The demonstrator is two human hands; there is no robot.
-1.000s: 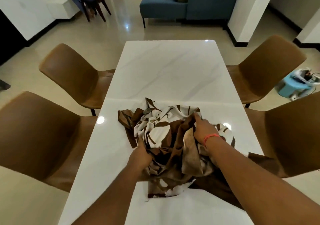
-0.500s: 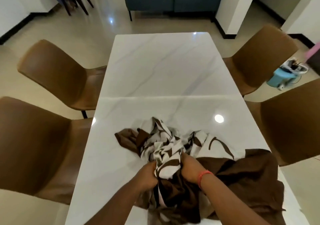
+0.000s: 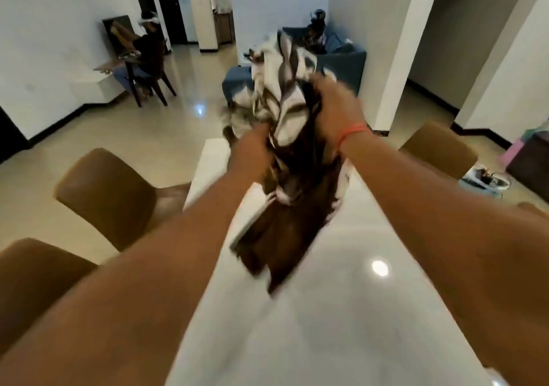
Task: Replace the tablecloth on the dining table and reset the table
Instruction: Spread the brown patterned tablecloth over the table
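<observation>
Up in the air, both hands were clenched on the bunched tablecloth [image 3: 285, 109], held out at arm's length above the far half of the table [image 3: 341, 311]. The left hand [image 3: 252, 150] gripped the bundle low on its left side, fingers buried in the folds. The right hand [image 3: 335, 103] grasped it higher on the right, a thin orange band [image 3: 352, 132] round its wrist. Motion blur hid the exact lie of the fingers.

The cloth was soft and crumpled, white with dark brown leaf-like markings at the top, plain dark brown where its tail hung down toward the tabletop; whether the tail touched the surface was unclear. The table was long, white and glossy, with a round light reflection near its right side.

2 tan moulded chairs [image 3: 110, 195] with smooth curved backs stood along the left, another [image 3: 436, 150] at the far right. Beyond lay a shiny pale tiled floor [image 3: 166, 136] and a blue sofa [image 3: 341, 64].
</observation>
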